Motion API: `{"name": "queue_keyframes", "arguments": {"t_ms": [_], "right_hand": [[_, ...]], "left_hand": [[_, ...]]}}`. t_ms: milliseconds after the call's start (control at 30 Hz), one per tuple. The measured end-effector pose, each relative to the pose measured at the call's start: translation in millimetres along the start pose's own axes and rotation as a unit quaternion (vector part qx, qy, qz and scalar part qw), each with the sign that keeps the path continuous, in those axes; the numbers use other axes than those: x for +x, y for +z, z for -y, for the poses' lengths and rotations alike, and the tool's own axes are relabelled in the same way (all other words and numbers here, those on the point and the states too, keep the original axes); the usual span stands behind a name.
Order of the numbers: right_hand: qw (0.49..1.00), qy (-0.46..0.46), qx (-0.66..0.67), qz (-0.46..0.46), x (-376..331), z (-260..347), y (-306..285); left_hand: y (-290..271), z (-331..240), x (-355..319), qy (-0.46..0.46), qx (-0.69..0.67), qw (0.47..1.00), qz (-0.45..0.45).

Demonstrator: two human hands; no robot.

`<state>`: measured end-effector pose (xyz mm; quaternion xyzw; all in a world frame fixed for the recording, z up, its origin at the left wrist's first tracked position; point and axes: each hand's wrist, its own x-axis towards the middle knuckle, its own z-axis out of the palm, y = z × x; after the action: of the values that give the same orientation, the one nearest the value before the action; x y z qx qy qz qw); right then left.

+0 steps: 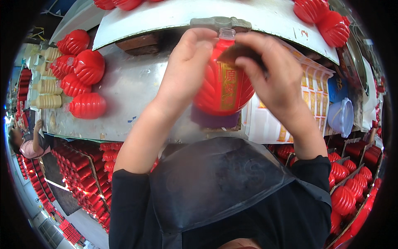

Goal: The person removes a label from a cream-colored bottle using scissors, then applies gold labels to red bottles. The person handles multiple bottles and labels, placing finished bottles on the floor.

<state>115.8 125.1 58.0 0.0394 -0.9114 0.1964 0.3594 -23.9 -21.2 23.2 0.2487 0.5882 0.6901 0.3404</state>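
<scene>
A red ribbed bottle [215, 93] with a clear neck and a gold label strip on its front stands upright on a purple pad [215, 119] at the middle of the metal table [137, 91]. My left hand [186, 68] grips the bottle's left side and shoulder. My right hand [269, 74] is over its right side, fingers pressing a dark piece [238, 53] against the upper part near the label. Both forearms come up from below over my dark apron.
Several red ribbed bottles [81, 74] and cream ones [47, 89] lie at the table's left. Sheets of gold labels [306, 99] and a pale plastic cup [342, 116] are on the right. Crates of red bottles [352, 182] sit below both sides. Another person [29, 143] sits far left.
</scene>
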Motion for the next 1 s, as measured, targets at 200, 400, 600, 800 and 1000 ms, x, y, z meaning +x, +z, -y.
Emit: {"name": "queue_keyframes", "arguments": {"t_ms": [200, 400, 600, 800, 1000], "right_hand": [[0.997, 0.050, 0.037, 0.041, 23.3, 0.5, -2.6], [0.999, 0.023, 0.009, 0.031, 12.8, -11.1, -5.5], [0.987, -0.160, 0.013, -0.006, -7.6, 5.8, -7.0], [0.976, -0.203, 0.078, 0.025, -34.8, 19.4, 6.0], [0.940, -0.296, 0.095, 0.143, -62.7, 19.5, 3.3]], "left_hand": [[3.7, -2.3, -9.4, 0.015, -0.018, 1.000, -0.005], [5.6, -0.4, -14.3, 0.025, -0.046, 0.999, 0.009], [1.9, 11.2, -0.6, 0.048, -0.018, 0.999, 0.001], [8.6, 1.7, 21.8, -0.002, 0.056, 0.998, -0.015], [4.2, -16.0, 10.0, 0.096, 0.242, 0.965, -0.023]]}}
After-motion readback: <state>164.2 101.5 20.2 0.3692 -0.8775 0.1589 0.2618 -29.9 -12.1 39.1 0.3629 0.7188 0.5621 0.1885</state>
